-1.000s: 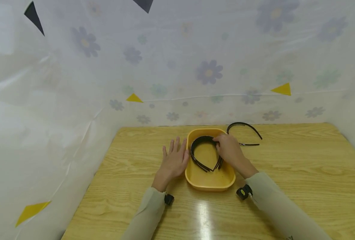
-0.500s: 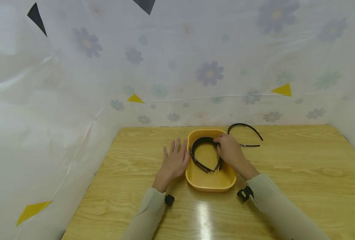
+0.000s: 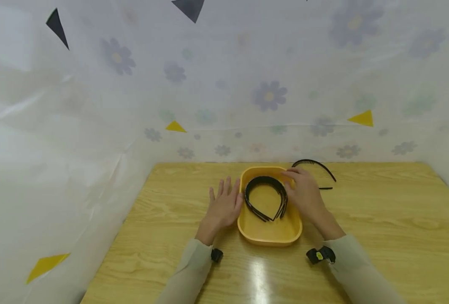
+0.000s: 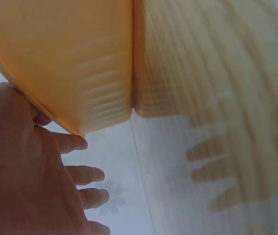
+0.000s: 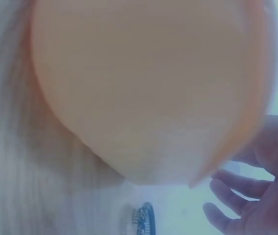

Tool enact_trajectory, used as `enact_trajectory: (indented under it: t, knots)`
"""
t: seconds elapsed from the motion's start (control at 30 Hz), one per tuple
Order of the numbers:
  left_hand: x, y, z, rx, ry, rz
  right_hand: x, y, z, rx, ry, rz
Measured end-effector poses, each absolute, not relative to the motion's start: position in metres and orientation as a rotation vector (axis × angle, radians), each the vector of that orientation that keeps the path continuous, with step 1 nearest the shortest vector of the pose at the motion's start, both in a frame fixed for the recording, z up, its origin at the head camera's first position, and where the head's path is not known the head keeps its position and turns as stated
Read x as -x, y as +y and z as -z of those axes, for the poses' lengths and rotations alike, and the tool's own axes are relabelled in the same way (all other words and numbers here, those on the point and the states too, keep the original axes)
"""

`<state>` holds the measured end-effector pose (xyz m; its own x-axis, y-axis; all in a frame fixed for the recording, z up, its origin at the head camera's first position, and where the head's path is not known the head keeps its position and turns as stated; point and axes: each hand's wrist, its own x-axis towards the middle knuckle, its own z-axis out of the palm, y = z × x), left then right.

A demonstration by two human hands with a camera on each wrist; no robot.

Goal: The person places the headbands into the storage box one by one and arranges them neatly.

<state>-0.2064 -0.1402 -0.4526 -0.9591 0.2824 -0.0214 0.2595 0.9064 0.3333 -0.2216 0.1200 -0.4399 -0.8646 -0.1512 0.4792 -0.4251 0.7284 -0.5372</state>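
A yellow plastic basin point(image 3: 270, 242) stands on the table with several black toothed headbands point(image 3: 263, 179) nested together inside it. My left hand point(image 3: 223, 209) lies along the basin's left side, fingers spread and straight. In the left wrist view, that hand point(image 4: 26, 166) touches the basin's rim point(image 4: 40, 110). Over the right rim is my right hand point(image 3: 307, 196), its fingers loosely bent, with nothing held and a small gap to the headbands. The right wrist view has this hand point(image 5: 268, 200) beside the basin wall point(image 5: 148, 98), fingers apart.
Behind the right hand, another black headband point(image 3: 319, 164) lies on the wood-patterned table point(image 3: 380, 219), partly hidden by the hand. A white flowered sheet point(image 3: 224, 97) rises along the table's back edge and left side.
The right hand has let go of the headbands and moved right to the basin's right rim. The headbands stay nested in the basin. The left hand holds its place; the head view shifts slightly.
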Motion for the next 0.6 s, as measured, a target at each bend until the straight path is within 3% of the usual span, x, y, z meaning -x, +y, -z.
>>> enact_trajectory:
  t: [0.6]
  knots:
    - [0.210,-0.135,0.455,-0.425,3.027,-0.508,0.223,0.196,0.446,-0.350,-2.424,-1.172]
